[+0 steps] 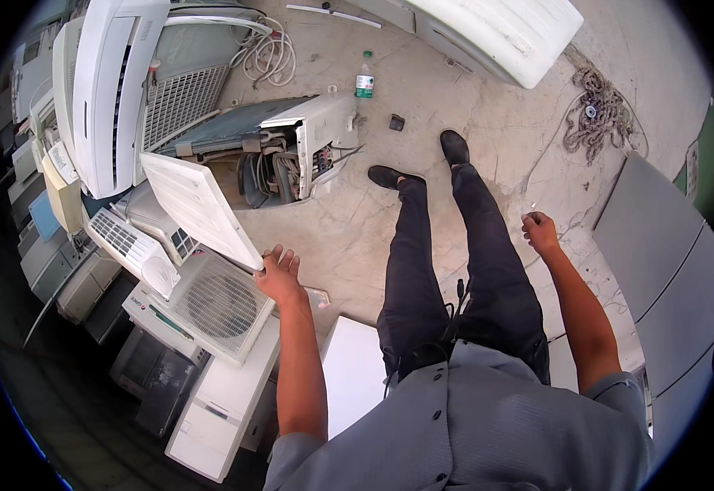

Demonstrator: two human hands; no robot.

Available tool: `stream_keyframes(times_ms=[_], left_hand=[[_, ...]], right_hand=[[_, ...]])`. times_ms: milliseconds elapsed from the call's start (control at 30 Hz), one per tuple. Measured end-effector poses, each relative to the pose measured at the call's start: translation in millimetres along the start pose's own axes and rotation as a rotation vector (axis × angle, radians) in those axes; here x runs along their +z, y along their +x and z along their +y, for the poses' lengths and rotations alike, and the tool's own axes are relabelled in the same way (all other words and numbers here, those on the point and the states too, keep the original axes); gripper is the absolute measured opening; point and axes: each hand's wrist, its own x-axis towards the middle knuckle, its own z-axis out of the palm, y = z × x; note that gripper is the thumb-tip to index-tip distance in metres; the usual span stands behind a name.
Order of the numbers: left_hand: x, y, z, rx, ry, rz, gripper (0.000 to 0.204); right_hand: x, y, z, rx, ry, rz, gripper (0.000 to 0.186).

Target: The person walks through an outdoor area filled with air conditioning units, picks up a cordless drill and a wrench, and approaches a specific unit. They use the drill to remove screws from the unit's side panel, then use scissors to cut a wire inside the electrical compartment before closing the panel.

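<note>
My left hand grips the lower corner of a white rectangular panel, which stands tilted beside an opened outdoor air-conditioner unit with pipes and wiring exposed. Just below that hand lies another outdoor unit with a round fan grille. My right hand hangs out to my right above the floor, its fingers curled; what they hold, if anything, is too small to make out.
Stacked indoor units and casings crowd the left. A green-labelled bottle, a dark small object and a coiled white cable lie ahead. Tangled rope lies upper right, near grey panels. A white casing is at the top.
</note>
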Motion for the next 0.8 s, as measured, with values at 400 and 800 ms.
stream_keyframes(times_ms=[400, 800], left_hand=[[-12.6, 37.4, -27.0, -0.575, -0.697, -0.045, 0.040], [-35.3, 99.0, -133.0, -0.673, -0.556, 0.105, 0.048]], right_hand=[[-8.8, -23.5, 36.7, 0.077, 0.014, -0.032, 0.033], [-37.2, -29.3, 26.6, 0.046, -0.008, 0.049, 0.031]])
